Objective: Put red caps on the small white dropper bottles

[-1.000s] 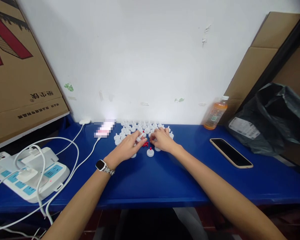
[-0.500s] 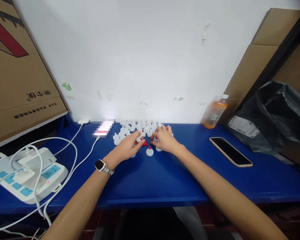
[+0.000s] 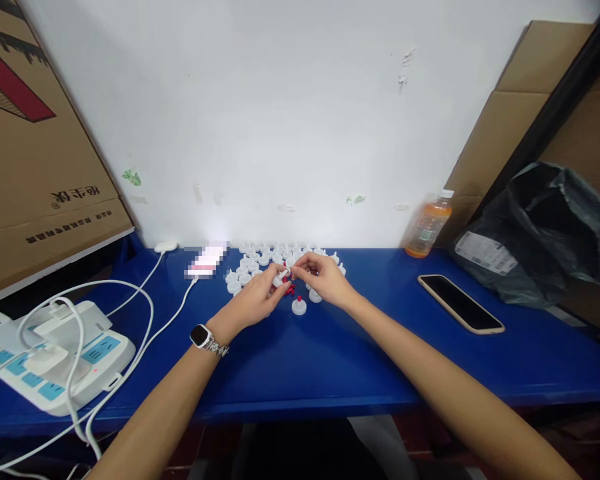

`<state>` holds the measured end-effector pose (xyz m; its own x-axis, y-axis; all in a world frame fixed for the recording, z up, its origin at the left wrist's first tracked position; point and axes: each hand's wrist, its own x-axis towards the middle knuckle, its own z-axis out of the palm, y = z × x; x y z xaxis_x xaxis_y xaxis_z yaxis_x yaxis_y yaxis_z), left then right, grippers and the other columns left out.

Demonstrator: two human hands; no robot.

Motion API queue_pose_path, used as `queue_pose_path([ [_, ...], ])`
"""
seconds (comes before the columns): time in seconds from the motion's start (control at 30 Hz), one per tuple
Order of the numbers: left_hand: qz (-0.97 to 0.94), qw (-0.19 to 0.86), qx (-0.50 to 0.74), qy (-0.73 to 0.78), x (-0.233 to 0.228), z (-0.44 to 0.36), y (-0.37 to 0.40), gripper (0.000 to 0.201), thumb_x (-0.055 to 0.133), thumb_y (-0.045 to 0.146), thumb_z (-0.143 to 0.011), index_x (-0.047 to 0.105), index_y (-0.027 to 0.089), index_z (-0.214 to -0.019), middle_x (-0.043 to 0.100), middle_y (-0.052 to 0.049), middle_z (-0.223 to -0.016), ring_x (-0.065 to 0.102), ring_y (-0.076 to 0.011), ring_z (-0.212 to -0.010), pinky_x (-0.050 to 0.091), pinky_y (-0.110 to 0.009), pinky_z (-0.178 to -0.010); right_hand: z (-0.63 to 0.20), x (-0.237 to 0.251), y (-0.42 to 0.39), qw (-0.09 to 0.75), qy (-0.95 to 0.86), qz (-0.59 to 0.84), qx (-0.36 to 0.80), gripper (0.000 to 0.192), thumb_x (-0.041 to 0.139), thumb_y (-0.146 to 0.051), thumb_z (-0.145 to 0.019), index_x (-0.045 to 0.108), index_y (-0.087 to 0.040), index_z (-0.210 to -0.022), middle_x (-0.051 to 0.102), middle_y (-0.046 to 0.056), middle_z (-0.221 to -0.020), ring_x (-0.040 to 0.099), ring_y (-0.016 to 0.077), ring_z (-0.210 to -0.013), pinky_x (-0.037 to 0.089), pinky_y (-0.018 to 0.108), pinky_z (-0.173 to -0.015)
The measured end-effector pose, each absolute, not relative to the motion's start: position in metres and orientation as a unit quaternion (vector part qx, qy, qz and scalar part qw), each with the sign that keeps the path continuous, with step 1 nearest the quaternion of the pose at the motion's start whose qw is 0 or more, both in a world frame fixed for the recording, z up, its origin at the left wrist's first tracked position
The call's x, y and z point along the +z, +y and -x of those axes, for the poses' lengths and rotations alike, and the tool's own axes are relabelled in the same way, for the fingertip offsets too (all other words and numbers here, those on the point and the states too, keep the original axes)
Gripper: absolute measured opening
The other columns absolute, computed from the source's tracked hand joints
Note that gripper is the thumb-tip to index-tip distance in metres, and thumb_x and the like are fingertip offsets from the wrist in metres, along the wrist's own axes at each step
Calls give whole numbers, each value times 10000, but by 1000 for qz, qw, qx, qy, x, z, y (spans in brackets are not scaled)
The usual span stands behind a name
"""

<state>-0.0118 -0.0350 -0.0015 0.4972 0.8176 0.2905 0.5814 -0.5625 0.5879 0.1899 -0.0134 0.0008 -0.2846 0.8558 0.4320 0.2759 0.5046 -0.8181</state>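
Fingers of your left hand (image 3: 254, 301) pinched a white cap (image 3: 280, 279), your right hand (image 3: 321, 279) seemingly pinching a red plug (image 3: 293, 272); you needed it square.

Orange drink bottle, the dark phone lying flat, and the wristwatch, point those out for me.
orange drink bottle (image 3: 427, 229), head view, on its label.
dark phone (image 3: 461, 304), head view, middle of its screen.
wristwatch (image 3: 201, 335), head view, on its face, left wrist.

White plastic caps (image 3: 260, 261); glossy blue table (image 3: 330, 360); cardboard box (image 3: 35, 153).
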Motion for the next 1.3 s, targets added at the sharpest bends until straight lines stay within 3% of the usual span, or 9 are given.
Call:
queue_pose_path([
  [0.13,-838,208,288,415,-2,11,-37,457,398,505,-992,409,232,-1358,637,-39,-851,621,-196,-720,486,-319,-681,-184,1,-15,501,-682,325,423,315,721,-483,-784,646,-179,-818,672,18,-732,602,139,-660,468,274,-625],
  [0.37,-849,200,307,381,-1,7,-40,420,408,466,-997,437,248,-1355,642,-83,-1047,624,-219,-860,511,-344,-754,-178,6,-21,527,-625,297,493,342,802,-482,-698,642,-183,-739,677,10,-704,603,127,-635,495,272,-628],
  [0.53,-870,163,289,365,4,5,-47,419,397,441,-1007,431,228,-1366,638,-105,-1109,620,-249,-939,498,-401,-858,-180,10,-25,495,-664,289,481,336,773,-475,-742,619,-177,-724,654,5,-668,597,124,-617,491,268,-618],
  [0.7,-868,170,298,360,4,2,-51,563,410,433,-1007,238,250,-1511,598,-132,-1248,620,-258,-1004,483,-436,-929,-183,20,-31,471,-688,290,469,342,750,-481,-764,594,-179,-731,640,3,-672,595,128,-626,487,264,-613],
  [0.83,-860,168,306,371,3,-2,-46,645,454,464,-984,186,264,-1535,580,-130,-1268,601,-264,-1059,469,-454,-971,-192,26,-30,455,-718,312,424,313,713,-463,-799,598,-177,-743,645,10,-675,593,131,-613,455,251,-568],
  [0.93,-857,129,334,371,4,4,-36,714,570,505,-915,258,251,-1504,555,-120,-1277,566,-270,-1115,443,-455,-1011,-204,24,-23,426,-744,361,367,275,677,-431,-826,599,-177,-756,619,-5,-613,550,119,-540,411,241,-514],
  [1.1,-841,89,352,401,8,25,-25,347,440,437,-989,559,222,-1234,612,-82,-1112,568,-244,-1073,441,-427,-980,-216,13,-12,310,-807,416,282,159,660,-305,-821,670,-169,-739,679,15,-653,579,130,-575,421,251,-573],
  [1.3,-844,82,341,407,8,26,-26,298,418,414,-997,626,217,-1080,618,-74,-1080,553,-242,-1058,440,-410,-958,-216,10,-10,236,-844,454,159,110,674,-258,-814,721,-183,-748,687,1,-661,607,136,-631,399,265,-682],
])
